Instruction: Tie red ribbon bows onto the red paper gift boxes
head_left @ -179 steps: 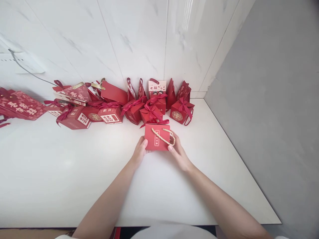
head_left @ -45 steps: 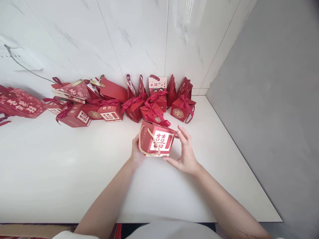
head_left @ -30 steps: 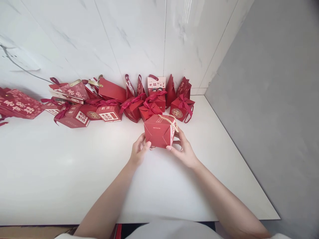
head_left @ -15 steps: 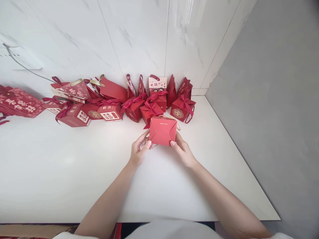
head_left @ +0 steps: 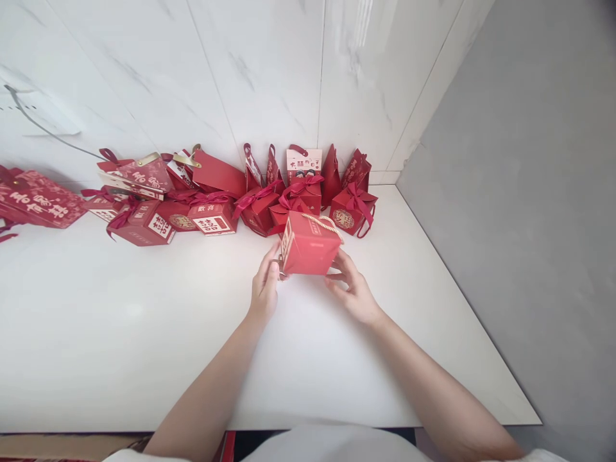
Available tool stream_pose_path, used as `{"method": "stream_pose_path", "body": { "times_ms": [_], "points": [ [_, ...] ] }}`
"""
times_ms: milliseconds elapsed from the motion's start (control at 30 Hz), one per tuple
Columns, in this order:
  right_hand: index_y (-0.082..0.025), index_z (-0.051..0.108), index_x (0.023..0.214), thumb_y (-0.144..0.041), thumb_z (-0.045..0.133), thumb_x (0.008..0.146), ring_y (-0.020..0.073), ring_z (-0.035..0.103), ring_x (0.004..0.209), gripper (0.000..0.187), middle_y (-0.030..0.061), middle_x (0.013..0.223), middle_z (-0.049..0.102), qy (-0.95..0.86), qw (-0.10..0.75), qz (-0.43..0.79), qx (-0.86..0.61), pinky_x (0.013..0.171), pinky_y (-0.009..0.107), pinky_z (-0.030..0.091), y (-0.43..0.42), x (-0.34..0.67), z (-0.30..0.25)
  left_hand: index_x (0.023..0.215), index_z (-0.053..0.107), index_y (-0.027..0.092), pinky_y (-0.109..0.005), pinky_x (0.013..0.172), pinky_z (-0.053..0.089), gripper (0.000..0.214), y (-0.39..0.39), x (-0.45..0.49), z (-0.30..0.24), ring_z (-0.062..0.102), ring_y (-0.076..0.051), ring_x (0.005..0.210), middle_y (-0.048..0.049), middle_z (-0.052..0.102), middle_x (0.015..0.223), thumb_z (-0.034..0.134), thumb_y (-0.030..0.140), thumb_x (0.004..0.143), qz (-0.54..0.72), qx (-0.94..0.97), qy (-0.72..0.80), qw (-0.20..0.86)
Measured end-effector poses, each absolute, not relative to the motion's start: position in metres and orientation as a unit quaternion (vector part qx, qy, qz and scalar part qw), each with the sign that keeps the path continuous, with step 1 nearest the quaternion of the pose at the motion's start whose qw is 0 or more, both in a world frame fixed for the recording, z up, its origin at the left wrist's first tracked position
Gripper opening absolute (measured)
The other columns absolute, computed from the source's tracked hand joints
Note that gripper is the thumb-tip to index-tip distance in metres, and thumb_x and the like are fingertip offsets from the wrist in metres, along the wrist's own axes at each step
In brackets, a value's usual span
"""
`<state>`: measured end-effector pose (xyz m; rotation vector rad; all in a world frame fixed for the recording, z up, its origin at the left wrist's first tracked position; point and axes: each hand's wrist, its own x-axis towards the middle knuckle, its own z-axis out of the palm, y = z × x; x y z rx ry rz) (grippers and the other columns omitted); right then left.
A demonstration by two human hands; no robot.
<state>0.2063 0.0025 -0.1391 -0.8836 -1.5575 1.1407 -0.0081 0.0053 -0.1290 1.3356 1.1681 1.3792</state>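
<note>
A red gift box [head_left: 312, 247] with a cream rope handle is held tilted above the white table [head_left: 144, 359], a printed side showing at its left. My left hand [head_left: 265, 282] grips its left side, the thumb near the lower left corner and the fingers partly hidden behind. At the lower right corner, my right hand [head_left: 352, 287] supports the box with curled fingers, partly behind it. Just beyond stands a red box with a ribbon bow [head_left: 293, 204], partly covered by the held one.
Several red gift boxes, such as one with white lettering [head_left: 214, 221], line the tiled wall [head_left: 269, 70]. A large red box [head_left: 43, 199] lies at the far left. A grey cable [head_left: 52, 133] runs down the wall. A grey panel [head_left: 520, 192] borders the table's right side.
The held box has turned and risen slightly, so its left printed side now shows as well as the plain red face. My right thumb has slid off that face to the lower right.
</note>
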Motion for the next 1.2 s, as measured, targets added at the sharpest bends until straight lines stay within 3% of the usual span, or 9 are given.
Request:
{"method": "stream_pose_path", "body": {
  "times_ms": [100,267,367,500,633,767,833,1000,1200],
  "points": [
    [-0.037,0.026,0.151,-0.025,0.053,0.091,0.0257,0.049,0.133,0.067,0.0052,0.153,0.039,-0.671,0.475,0.43,-0.373,0.103,0.047,0.046,0.001,0.206,-0.137,0.15,0.036,0.027,-0.032,0.078,0.049,0.059,0.005,-0.007,-0.128,0.062,-0.017,0.085,-0.0093,0.068,0.11,0.045,0.05,0.096,0.542,0.537,0.492,0.419],
    [-0.032,0.038,0.143,-0.037,0.057,0.091,0.0259,0.051,0.129,0.055,0.0071,0.146,0.048,-0.609,0.504,0.486,-0.372,0.101,0.046,0.046,0.0,0.206,-0.135,0.14,0.05,0.026,-0.032,0.082,0.051,0.05,0.006,-0.008,-0.129,0.063,-0.019,0.095,-0.0085,0.067,0.114,0.051,0.045,0.095,0.519,0.563,0.481,0.426],
    [-0.027,0.055,0.119,-0.056,0.045,0.095,0.0252,0.061,0.116,0.039,0.0074,0.129,0.063,-0.493,0.541,0.559,-0.389,0.099,0.045,0.046,0.006,0.207,-0.14,0.135,0.057,0.028,-0.031,0.083,0.052,0.043,0.009,-0.011,-0.132,0.063,-0.017,0.095,-0.008,0.064,0.117,0.053,0.04,0.094,0.512,0.593,0.479,0.396],
    [-0.024,0.059,0.085,-0.076,0.029,0.089,0.0245,0.068,0.096,0.061,0.0065,0.103,0.073,-0.377,0.542,0.616,-0.43,0.094,0.042,0.049,0.016,0.211,-0.149,0.126,0.065,0.03,-0.03,0.085,0.05,0.034,0.012,-0.014,-0.134,0.062,-0.016,0.096,-0.0067,0.062,0.112,0.057,0.031,0.093,0.504,0.657,0.458,0.322],
    [-0.022,0.054,0.065,-0.08,0.039,0.083,0.0247,0.069,0.083,0.062,0.0056,0.078,0.07,-0.345,0.532,0.614,-0.47,0.087,0.041,0.052,0.021,0.213,-0.155,0.117,0.071,0.031,-0.029,0.084,0.048,0.029,0.011,-0.015,-0.13,0.06,-0.016,0.095,-0.0055,0.062,0.102,0.061,0.026,0.091,0.501,0.68,0.442,0.304],
    [-0.023,0.054,0.074,-0.059,0.064,0.08,0.024,0.07,0.083,0.038,0.0029,0.079,0.07,-0.322,0.544,0.627,-0.455,0.086,0.042,0.054,0.022,0.216,-0.153,0.112,0.074,0.031,-0.031,0.08,0.048,0.026,0.009,-0.014,-0.125,0.058,-0.017,0.089,-0.006,0.059,0.097,0.062,0.028,0.089,0.498,0.672,0.435,0.333],
    [-0.024,0.053,0.085,-0.045,0.071,0.076,0.0225,0.069,0.083,0.029,0.0005,0.084,0.072,-0.315,0.555,0.629,-0.445,0.086,0.042,0.054,0.021,0.216,-0.151,0.098,0.079,0.029,-0.033,0.081,0.048,0.018,0.008,-0.014,-0.123,0.058,-0.019,0.092,-0.0066,0.057,0.099,0.064,0.028,0.087,0.505,0.661,0.427,0.353],
    [-0.026,0.05,0.103,-0.027,0.075,0.066,0.0216,0.069,0.084,0.045,0.0011,0.096,0.074,-0.323,0.573,0.614,-0.436,0.079,0.039,0.053,0.021,0.213,-0.147,0.061,0.072,0.02,-0.035,0.082,0.046,0.019,0.01,-0.019,-0.122,0.058,-0.02,0.083,-0.0064,0.059,0.083,0.063,0.019,0.078,0.508,0.622,0.408,0.434],
    [-0.025,0.052,0.108,-0.02,0.07,0.065,0.022,0.07,0.089,0.047,0.0029,0.1,0.075,-0.275,0.574,0.611,-0.47,0.079,0.038,0.053,0.02,0.218,-0.143,0.09,0.061,0.019,-0.029,0.063,0.041,0.016,0.013,-0.023,-0.118,0.048,-0.014,0.055,0.0019,0.054,0.054,0.056,0.028,0.078,0.563,0.481,0.393,0.545]
  ]
}}
